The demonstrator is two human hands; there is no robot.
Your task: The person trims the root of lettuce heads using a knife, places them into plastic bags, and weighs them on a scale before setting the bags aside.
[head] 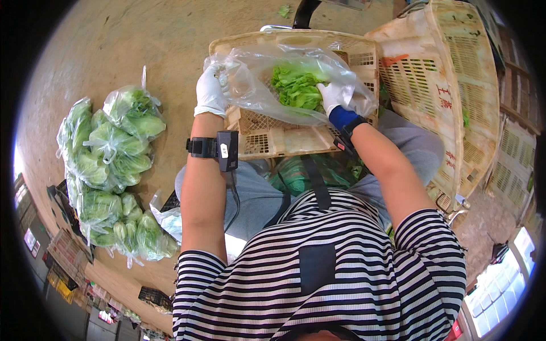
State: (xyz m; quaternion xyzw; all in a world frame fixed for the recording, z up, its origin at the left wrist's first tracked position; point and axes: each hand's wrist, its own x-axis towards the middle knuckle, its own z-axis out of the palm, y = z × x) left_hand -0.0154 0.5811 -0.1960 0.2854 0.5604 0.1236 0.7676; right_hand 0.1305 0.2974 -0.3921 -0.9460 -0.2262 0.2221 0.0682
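Note:
A clear plastic bag (256, 91) is spread over a cream plastic crate (281, 147) in front of me. My left hand (210, 88), in a white glove, grips the bag's gathered left edge. Green leafy lettuce (298, 87) lies in the middle of the bag. My right hand (337, 96), gloved with a blue cuff, is at the lettuce's right side with the thumb over its leaves; the other fingers are partly hidden by plastic, and the hold is on the lettuce.
Several bagged lettuces (108, 145) are piled on the floor at the left. Large cream crates (420, 93) with red writing stand tilted at the right. A green mesh sack (294, 174) lies between my legs. A loose leaf (284, 11) is on the floor beyond the crate.

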